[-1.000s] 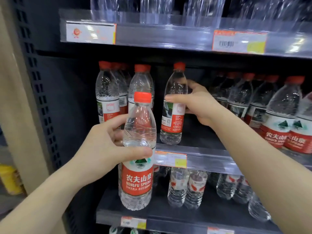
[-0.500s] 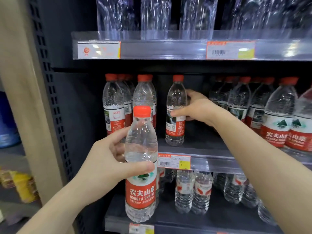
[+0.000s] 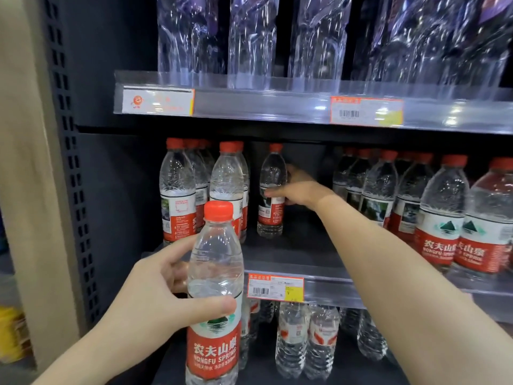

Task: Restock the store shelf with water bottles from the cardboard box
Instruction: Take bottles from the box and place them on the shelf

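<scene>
My left hand (image 3: 155, 295) grips an upright water bottle (image 3: 213, 315) with a red cap and red label, held in front of the middle shelf (image 3: 302, 254). My right hand (image 3: 298, 191) reaches deep into that shelf and holds a second water bottle (image 3: 272, 190) by its middle; it stands upright far back in the gap. Rows of the same bottles fill the shelf left (image 3: 177, 190) and right (image 3: 441, 218) of the gap. The cardboard box is out of view.
The upper shelf (image 3: 263, 104) carries tall clear bottles behind a plastic rail with price tags. The lower shelf holds more small bottles (image 3: 305, 343). A perforated dark upright (image 3: 75, 162) and a beige pillar (image 3: 25, 162) bound the left side.
My right hand has pushed its bottle further back into the shelf gap. The left hand keeps its bottle in much the same place while the camera view has tilted upward.
</scene>
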Demonstrator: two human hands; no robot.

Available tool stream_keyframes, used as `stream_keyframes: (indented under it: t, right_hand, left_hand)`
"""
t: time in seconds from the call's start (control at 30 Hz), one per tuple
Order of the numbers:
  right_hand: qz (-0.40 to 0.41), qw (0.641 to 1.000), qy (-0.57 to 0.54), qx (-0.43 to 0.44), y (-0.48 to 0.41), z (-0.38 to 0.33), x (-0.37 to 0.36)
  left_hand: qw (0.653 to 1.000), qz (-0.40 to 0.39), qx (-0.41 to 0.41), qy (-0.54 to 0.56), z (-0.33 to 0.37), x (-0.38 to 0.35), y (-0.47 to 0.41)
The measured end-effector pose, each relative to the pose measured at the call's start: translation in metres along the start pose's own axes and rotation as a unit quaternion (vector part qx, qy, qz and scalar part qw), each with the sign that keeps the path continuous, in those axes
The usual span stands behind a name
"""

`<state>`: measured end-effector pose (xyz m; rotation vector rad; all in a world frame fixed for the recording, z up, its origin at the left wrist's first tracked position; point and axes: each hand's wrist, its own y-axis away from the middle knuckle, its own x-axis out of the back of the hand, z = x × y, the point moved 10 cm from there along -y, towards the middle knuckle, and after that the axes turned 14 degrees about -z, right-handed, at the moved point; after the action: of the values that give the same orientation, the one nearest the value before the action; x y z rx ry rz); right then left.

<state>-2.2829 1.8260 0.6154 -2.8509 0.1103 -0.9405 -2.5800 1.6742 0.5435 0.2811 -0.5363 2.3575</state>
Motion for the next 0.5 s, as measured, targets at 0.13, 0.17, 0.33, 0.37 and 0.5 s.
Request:
stream_keyframes:
  t: [0.13,0.17,0.33,0.37,0.5]
  right_hand:
    - [-0.011,1.000,-0.011,0.005,-0.018,0.009,0.002]
    - [-0.014,1.000,-0.013,0.006,-0.020,0.009,0.002]
    - [-0.004,1.000,-0.025,0.017,-0.033,0.013,0.005]
    - [-0.007,1.000,-0.024,0.015,-0.036,0.015,0.005]
    - [-0.018,0.999,-0.038,0.011,-0.043,0.019,0.007]
  left_hand:
    - [1.000,0.000,-0.001,0.014,-0.009,0.007,-0.006]
    - [1.000,-0.003,-0.001,0.015,-0.009,0.008,-0.008]
    - [1.000,-0.009,-0.006,-0.002,-0.007,0.010,-0.016]
    - [1.000,-0.012,-0.008,-0.008,-0.007,0.009,-0.016]
    - [1.000,-0.019,-0.007,0.002,-0.012,0.008,-0.018]
